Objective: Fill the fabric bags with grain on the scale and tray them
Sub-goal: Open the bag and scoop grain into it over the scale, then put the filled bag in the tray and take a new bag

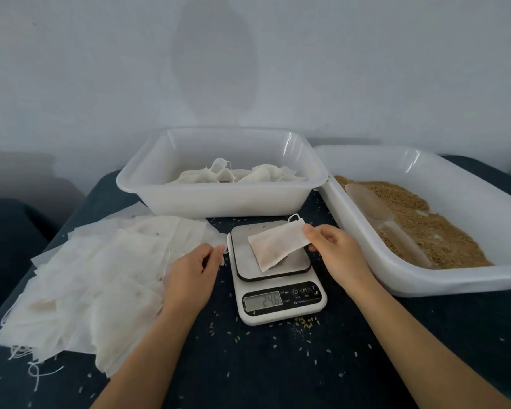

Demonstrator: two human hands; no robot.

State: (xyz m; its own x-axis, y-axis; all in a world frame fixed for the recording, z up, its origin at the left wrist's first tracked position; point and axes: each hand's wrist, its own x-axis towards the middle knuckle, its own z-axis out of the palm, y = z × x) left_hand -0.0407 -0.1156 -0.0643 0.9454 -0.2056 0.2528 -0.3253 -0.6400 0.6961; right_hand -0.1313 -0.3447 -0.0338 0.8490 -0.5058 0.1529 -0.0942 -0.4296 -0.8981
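Landmark: digital scale (279, 278), white body, grey platform, sitting on a dark blue cloth surface (278, 373). Display reads about 24.6, digits a bit blurred.

Filled fabric bag (273, 246) lies tilted on the scale platform, lower end on the plate, upper end with its drawstring loop raised toward the scale's far right corner. Right hand (334, 249) pinches that upper end between thumb and fingertips, narrow grip on the bag edge.

Left hand (194, 268) is just left of the scale, resting on the near edge of the empty-bag pile, fingers loosely bent; it seems to touch a bag corner, but cannot tell if it really grips anything.

Pile of empty bags (95, 278) spreads wide to the left of the scale, loose strings trailing at its near-left end.

Behind the scale: white tray (219, 199) with a few filled bags (236, 174) inside.

Right of the scale: grain tray (443, 280), white, holding brown grain (434, 234) with a clear plastic scoop (378, 214) lying in it. The right forearm passes close to this tray's near-left corner.

Scattered grains (304, 321) lie on the cloth around and in front of the scale.
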